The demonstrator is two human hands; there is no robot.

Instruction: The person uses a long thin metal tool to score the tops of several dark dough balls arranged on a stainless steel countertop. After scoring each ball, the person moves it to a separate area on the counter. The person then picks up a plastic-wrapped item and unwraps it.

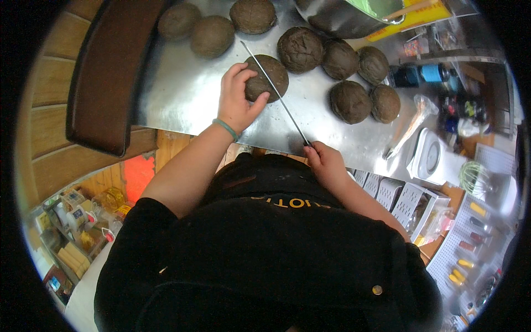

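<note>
One round dark-brown bread loaf [277, 71] sits on the metal worktop [182, 95] before me. Its left side is cupped by my left hand [240, 93], with the fingers at the far edge and the thumb at the near edge. My right hand [327, 159] grips the dark handle of a long, thin knife [286, 108]. The blade runs slantwise across the loaf, its tip reaching past the far left side. Whether the edge has entered the crust, I cannot tell. More dark loaves [300, 50] lie beyond and to the right, some with creased tops.
A large metal bowl [332, 18] stands at the far right with something green inside. Along the left runs a dark-brown raised panel [108, 83]. A white kitchen scale [429, 155] and a plastic-wrapped utensil [408, 128] rest at the right. Below hang perforated metal trays [388, 193].
</note>
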